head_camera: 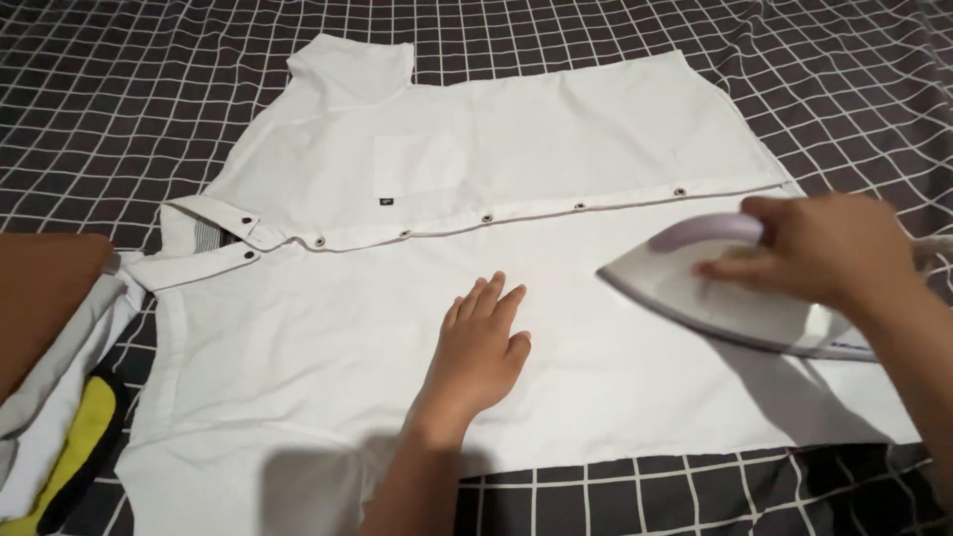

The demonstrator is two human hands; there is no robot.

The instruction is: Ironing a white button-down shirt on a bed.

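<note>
A white button-up shirt [556, 169] lies spread flat, front up, with dark buttons along the placket and a chest pocket. My left hand [481, 347] rests flat on the shirt's near half, fingers together and pointing away from me. My right hand [824, 248] grips the pale lilac handle of a white clothes iron [715, 298], which sits on the shirt's right side with its pointed tip toward the left.
The shirt lies on a black bedspread with a white grid [109, 109]. A pile of folded clothes [60, 397] in grey, white and yellow sits at the left edge, with a brown piece on top.
</note>
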